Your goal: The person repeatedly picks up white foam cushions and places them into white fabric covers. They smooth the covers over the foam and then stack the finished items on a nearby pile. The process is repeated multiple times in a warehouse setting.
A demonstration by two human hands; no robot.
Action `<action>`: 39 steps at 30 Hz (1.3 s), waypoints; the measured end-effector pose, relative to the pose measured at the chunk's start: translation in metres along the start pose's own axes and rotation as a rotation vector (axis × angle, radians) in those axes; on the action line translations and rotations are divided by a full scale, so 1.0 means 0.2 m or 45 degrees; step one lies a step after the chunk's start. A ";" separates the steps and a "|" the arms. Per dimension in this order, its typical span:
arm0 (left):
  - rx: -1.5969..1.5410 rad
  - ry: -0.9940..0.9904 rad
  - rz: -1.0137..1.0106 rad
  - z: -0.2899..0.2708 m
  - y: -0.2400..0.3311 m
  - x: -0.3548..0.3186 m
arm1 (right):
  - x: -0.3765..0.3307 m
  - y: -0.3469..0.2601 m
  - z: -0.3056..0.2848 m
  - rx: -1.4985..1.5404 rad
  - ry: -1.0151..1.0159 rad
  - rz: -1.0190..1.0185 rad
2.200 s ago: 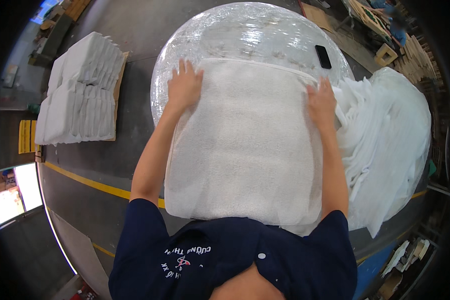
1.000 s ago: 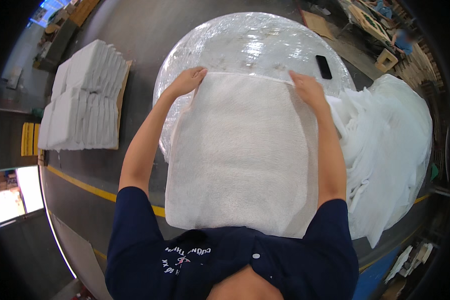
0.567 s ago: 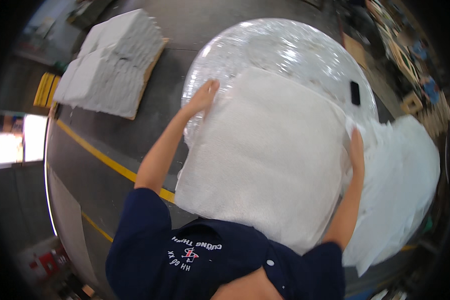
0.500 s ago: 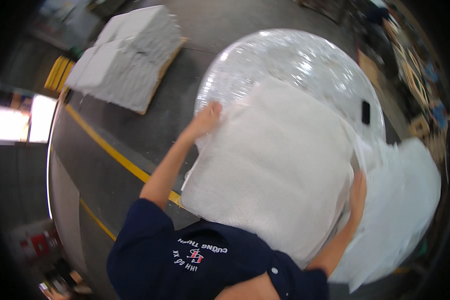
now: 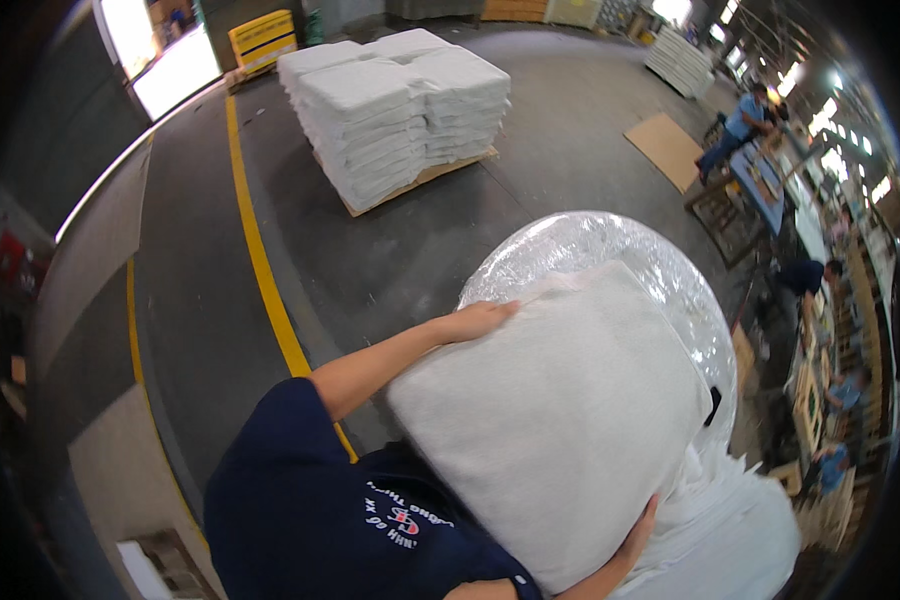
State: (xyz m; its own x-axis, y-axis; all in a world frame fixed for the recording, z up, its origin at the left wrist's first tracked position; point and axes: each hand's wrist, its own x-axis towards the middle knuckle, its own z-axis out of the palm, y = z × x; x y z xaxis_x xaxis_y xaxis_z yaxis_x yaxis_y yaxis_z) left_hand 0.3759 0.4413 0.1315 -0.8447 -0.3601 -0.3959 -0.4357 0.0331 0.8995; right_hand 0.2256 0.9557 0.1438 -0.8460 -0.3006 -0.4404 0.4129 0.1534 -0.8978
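A large white square cushion (image 5: 560,410) in a soft fabric cover is held in front of my body. My left hand (image 5: 485,318) grips its far left edge, fingers partly hidden by the fabric. At the near right edge, my right hand (image 5: 638,535) holds the side, and its fingertips are hidden behind it. The cushion overlaps a round surface wrapped in shiny clear film (image 5: 610,235). A small black object (image 5: 713,405), phone-like in shape, shows partly past the cushion's right edge. Loose white sheeting (image 5: 730,540) bunches beside my right hand.
Similar white cushions (image 5: 390,95) are stacked on a pallet ahead to the left. Yellow lines (image 5: 255,240) cross the grey floor. A brown board (image 5: 665,150) lies far right. Several people work along the right side, one in blue (image 5: 745,120) by a table.
My view has swung up and toward the right, bringing the stack and workshop into sight. The cushion stays between both hands, now covering more of the black object.
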 end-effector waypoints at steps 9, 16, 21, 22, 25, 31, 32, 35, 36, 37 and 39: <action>-0.995 0.697 -0.051 -0.48 -0.52 -1.28 | -0.19 -0.13 0.80 0.264 -0.236 -0.115; -1.229 1.016 0.036 -1.06 -1.01 -1.69 | -0.02 -0.11 2.04 -0.184 -0.763 -0.047; -1.280 1.106 0.014 -1.52 -1.18 -1.65 | 0.20 -0.10 2.68 -0.158 -0.816 -0.072; -1.288 1.113 0.005 -1.60 -1.18 -1.61 | 0.25 -0.11 2.75 -0.131 -0.873 -0.063; -1.285 1.137 0.020 -1.81 -1.18 -1.44 | 0.39 -0.17 2.95 -0.066 -0.874 -0.053; -1.186 1.016 0.133 -2.35 -1.04 -0.66 | 0.89 -0.34 3.30 0.012 -0.685 -0.184; -1.164 0.992 0.156 -2.45 -0.99 -0.49 | 1.01 -0.37 3.36 0.052 -0.667 -0.222; -1.098 0.879 0.238 -2.76 -0.75 0.08 | 1.45 -0.51 3.53 0.244 -0.571 -0.340; -1.081 0.835 0.277 -2.87 -0.65 0.28 | 1.64 -0.56 3.57 0.259 -0.547 -0.416; -1.074 0.724 0.327 -2.94 -0.51 0.58 | 1.83 -0.64 3.52 0.276 -0.464 -0.531; -1.002 0.726 0.337 -3.14 -0.35 0.84 | 2.04 -0.81 3.71 0.276 -0.412 -0.442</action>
State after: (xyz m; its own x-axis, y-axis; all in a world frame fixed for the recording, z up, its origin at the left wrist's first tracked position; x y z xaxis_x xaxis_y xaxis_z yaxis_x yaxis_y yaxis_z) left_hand 0.4597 -0.2072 0.1172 -0.5201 -0.8296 -0.2031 0.2476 -0.3741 0.8937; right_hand 0.0649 0.1093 0.1052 -0.8123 -0.5797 -0.0648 0.2158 -0.1955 -0.9567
